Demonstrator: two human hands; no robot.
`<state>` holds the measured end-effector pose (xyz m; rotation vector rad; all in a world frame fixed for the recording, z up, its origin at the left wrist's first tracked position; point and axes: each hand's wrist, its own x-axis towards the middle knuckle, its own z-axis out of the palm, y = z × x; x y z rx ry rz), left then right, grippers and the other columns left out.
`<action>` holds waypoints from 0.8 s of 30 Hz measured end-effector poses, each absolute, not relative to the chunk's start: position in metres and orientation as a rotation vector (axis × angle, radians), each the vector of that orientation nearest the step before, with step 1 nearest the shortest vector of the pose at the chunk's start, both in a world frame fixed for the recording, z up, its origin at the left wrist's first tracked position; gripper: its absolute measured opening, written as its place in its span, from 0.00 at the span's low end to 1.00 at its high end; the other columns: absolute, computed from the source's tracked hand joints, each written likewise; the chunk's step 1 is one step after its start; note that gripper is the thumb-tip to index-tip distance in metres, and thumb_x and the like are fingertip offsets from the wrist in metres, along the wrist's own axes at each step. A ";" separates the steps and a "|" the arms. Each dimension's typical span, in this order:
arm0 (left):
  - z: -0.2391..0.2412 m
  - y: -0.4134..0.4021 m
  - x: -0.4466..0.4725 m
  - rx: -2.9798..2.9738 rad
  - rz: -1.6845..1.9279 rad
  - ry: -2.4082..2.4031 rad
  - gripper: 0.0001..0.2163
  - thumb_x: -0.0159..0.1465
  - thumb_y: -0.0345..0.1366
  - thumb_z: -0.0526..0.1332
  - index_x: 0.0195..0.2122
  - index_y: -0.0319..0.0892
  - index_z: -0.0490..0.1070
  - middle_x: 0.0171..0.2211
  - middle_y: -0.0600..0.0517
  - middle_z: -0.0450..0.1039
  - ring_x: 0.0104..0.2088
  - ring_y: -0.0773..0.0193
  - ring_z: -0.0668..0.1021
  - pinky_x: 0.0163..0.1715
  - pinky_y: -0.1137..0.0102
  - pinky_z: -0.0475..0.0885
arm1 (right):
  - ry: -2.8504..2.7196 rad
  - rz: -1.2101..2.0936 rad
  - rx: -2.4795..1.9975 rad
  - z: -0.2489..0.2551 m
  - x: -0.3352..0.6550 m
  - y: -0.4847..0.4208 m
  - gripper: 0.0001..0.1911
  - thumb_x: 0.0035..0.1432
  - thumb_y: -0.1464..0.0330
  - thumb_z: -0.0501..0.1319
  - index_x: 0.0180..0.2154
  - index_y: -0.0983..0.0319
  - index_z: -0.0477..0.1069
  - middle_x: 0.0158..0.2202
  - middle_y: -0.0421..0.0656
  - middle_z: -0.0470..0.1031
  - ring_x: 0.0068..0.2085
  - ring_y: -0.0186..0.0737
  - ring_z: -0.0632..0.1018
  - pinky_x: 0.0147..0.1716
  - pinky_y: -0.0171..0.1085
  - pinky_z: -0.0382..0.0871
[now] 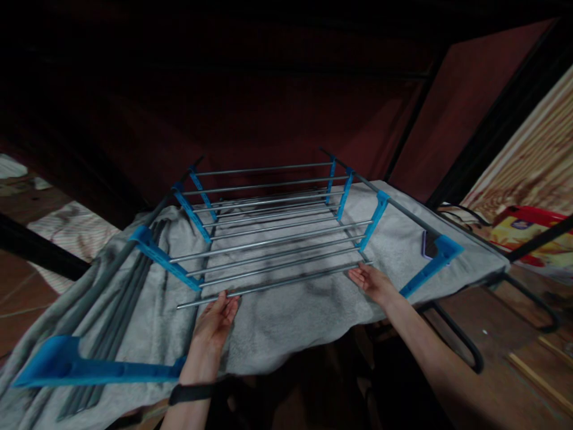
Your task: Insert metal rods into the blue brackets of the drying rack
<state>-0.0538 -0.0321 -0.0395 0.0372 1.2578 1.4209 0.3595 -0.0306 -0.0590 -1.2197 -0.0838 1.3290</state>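
A thin metal rod (286, 282) lies crosswise between my hands, its left tip sticking out past my fingers. My left hand (218, 318), with a dark band on the wrist, pinches the rod near its left end. Close to the other end, my right hand (370, 282) grips it between thumb and fingers. Just beyond is a partly assembled rack of parallel rods (268, 243), set between blue plastic brackets (375, 221) on grey side tubes. A front left bracket (96, 365) and a front right bracket (432, 266) have no rods between them.
Grey cloth (286, 334) covers the surface beneath the rack. Several loose grey tubes (120, 310) lie at the left. A phone (430, 243) rests on the cloth at right, and a red and yellow package (532, 233) sits beyond. A dark red panel (250, 119) rises behind.
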 end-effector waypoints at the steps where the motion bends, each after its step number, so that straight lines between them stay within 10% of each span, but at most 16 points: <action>1: -0.038 -0.033 -0.052 0.037 1.421 1.245 0.12 0.71 0.21 0.56 0.31 0.37 0.72 0.24 0.52 0.78 0.25 0.68 0.82 0.29 0.76 0.81 | -0.086 1.333 -1.226 -0.060 0.359 -0.031 0.11 0.67 0.77 0.57 0.31 0.60 0.69 0.24 0.40 0.76 0.29 0.35 0.82 0.36 0.34 0.83; 24: -0.055 -0.042 -0.024 0.147 1.379 1.089 0.08 0.61 0.18 0.67 0.32 0.37 0.76 0.28 0.47 0.81 0.30 0.62 0.85 0.32 0.74 0.79 | -0.024 1.260 -1.345 -0.078 0.383 -0.029 0.13 0.62 0.81 0.54 0.34 0.59 0.71 0.34 0.41 0.77 0.34 0.32 0.82 0.35 0.32 0.84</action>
